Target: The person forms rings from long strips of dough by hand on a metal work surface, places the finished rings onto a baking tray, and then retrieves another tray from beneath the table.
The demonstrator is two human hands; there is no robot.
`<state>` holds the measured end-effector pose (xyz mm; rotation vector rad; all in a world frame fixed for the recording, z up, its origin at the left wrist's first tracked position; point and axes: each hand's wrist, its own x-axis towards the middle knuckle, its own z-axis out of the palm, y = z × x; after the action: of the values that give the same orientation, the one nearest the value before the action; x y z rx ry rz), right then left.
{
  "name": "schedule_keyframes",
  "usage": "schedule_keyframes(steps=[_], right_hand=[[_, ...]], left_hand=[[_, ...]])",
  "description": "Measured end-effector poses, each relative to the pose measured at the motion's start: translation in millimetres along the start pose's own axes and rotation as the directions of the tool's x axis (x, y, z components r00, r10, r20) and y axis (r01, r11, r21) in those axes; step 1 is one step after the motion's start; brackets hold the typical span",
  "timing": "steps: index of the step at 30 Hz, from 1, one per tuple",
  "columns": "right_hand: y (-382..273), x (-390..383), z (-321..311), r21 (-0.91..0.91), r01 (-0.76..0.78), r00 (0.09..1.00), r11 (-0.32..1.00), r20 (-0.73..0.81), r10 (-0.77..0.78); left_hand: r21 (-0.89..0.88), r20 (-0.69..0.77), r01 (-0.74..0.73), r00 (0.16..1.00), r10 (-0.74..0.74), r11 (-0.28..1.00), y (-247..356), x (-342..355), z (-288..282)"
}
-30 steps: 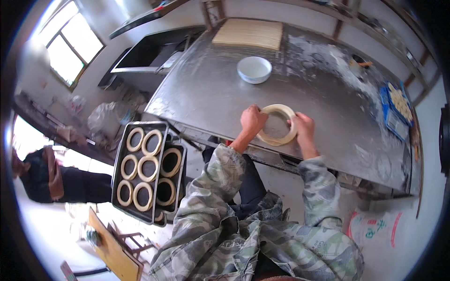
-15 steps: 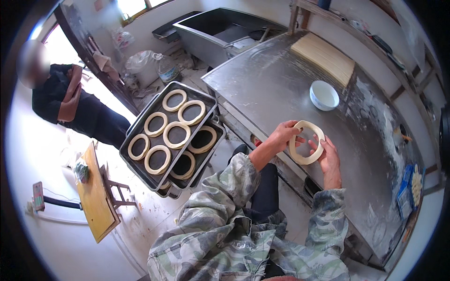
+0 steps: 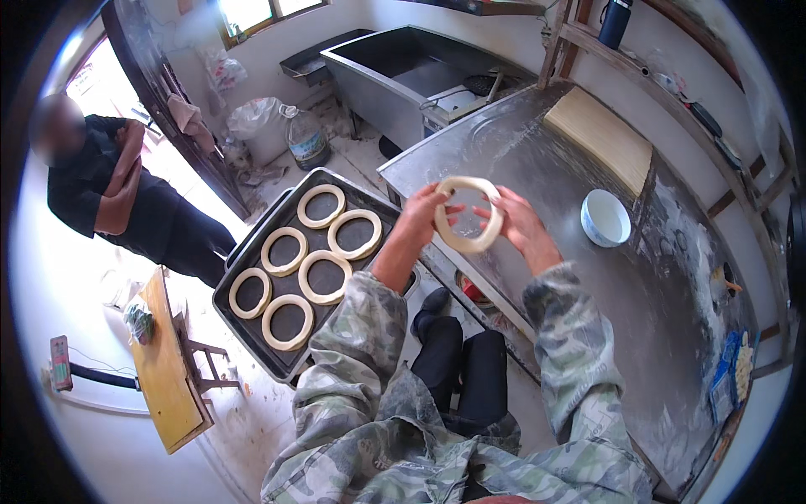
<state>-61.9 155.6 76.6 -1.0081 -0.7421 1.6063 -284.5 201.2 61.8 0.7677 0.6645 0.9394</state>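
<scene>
My left hand (image 3: 421,217) grips a pale dough ring (image 3: 467,243) by its left side, and my right hand (image 3: 518,220) grips its right side, holding it up over the front edge of the steel worktable (image 3: 604,319). To my left, a dark baking tray (image 3: 228,280) holds several similar rings (image 3: 287,326) and is stacked on at least one other tray. On the worktable, right of my hands, sit a white bowl (image 3: 604,217) and a flat slab of pale dough (image 3: 598,136), with flour scattered toward the right side.
A person (image 3: 109,181) with crossed arms stands by the doorway at left. A steel trough (image 3: 378,84) stands at the back, near a plastic jug (image 3: 306,143). A wooden shelf (image 3: 651,88) runs above the table; a small yellow table (image 3: 168,395) is at lower left.
My view and body have turned left toward the trays. Both hands lifted the ring off the worktable and have moved it left, to beside the loaded tray.
</scene>
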Motion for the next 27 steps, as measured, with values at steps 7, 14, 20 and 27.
schedule_keyframes(steps=[7,14,20,27], right_hand=[[3.4,116.1,27.5,-0.333,0.003,0.945,0.943,-0.307,-0.112],[16.4,69.1,-24.0,-0.391,-0.005,0.927,0.920,-0.347,-0.142],[-12.3,-1.7,-33.1,-0.448,-0.009,0.946,0.894,-0.294,-0.138],[-18.5,-77.9,-57.8,-0.443,-0.025,0.941,0.896,-0.314,-0.129]], left_hand=[[0.781,-0.235,0.007,0.929,0.284,0.625,54.9,90.5,-70.6],[0.942,0.261,-0.334,0.671,0.694,-0.032,9.0,79.5,-74.3],[0.870,0.288,-0.091,0.892,0.350,-0.484,11.7,89.0,-72.0],[0.861,0.303,-0.099,0.887,0.348,-0.498,11.1,110.5,-50.1]])
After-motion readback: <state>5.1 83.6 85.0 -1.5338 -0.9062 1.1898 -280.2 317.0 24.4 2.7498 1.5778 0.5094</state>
